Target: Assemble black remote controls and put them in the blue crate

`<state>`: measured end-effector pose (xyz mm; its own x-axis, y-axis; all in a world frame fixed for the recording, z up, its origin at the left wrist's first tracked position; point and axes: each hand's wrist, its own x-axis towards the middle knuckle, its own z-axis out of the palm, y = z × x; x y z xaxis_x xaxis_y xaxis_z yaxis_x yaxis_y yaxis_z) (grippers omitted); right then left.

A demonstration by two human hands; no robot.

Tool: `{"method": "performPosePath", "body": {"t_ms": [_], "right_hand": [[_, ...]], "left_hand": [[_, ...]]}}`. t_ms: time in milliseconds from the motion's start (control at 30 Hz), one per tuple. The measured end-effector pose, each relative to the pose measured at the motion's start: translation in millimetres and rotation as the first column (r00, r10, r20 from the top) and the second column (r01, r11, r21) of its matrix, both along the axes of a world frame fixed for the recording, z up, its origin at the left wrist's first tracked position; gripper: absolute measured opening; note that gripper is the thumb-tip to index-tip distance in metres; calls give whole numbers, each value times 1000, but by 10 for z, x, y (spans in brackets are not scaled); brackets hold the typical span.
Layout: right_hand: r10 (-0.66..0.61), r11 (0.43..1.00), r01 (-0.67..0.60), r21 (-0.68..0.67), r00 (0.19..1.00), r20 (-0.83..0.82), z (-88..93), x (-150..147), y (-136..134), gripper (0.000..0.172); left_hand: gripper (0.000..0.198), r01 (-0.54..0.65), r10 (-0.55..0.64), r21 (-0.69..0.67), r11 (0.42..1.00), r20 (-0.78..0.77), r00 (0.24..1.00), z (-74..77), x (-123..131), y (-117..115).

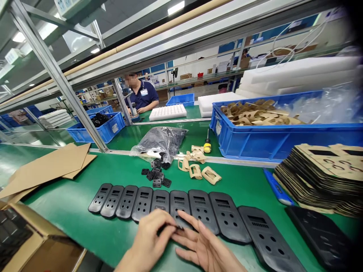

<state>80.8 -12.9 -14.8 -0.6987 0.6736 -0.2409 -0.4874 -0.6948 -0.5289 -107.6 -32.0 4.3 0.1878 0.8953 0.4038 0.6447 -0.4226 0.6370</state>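
A row of several black plastic panels (201, 211) with holes lies across the green mat. My left hand (150, 238) is curled, its fingertips pinched on a small dark piece at the near edge of the middle panel (178, 206). Beside it, my right hand (204, 245) lies with fingers stretched out, fingertips touching the same spot. A cluster of small black square pieces (155, 175) sits just beyond the row. Tan peeled backing pieces (198, 168) lie near them.
A blue bin (283, 141) of tan scraps stands at the back right. A stack of tan-faced sheets (326, 173) sits at right, a blue tool (276, 187) beside it. Cardboard (51, 166) and an open box (36, 241) lie left. A person in a dark shirt (141, 96) works opposite.
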Motion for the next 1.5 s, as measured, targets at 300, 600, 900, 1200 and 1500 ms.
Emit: {"method": "performPosePath", "body": {"t_ms": [300, 600, 900, 1200, 1500], "right_hand": [[-17, 998, 9, 58, 990, 141, 34, -12, -4, 73], [-13, 996, -2, 88, 986, 168, 11, -20, 14, 65], [-18, 996, 6, 86, 990, 140, -5, -9, 5, 59], [-5, 995, -9, 102, 991, 132, 20, -10, 1, 56], [15, 993, -34, 109, 986, 166, -20, -29, 3, 56]], "left_hand": [[23, -342, 273, -187, 921, -319, 908, 134, -888, 158], [25, -283, 169, -237, 929, -408, 897, 135, -834, 263], [27, -238, 62, -303, 923, -493, 868, 349, -867, 200], [29, -286, 101, -276, 918, -534, 840, 224, -829, 109], [34, -262, 108, -154, 953, -633, 766, 296, -782, 633]]}}
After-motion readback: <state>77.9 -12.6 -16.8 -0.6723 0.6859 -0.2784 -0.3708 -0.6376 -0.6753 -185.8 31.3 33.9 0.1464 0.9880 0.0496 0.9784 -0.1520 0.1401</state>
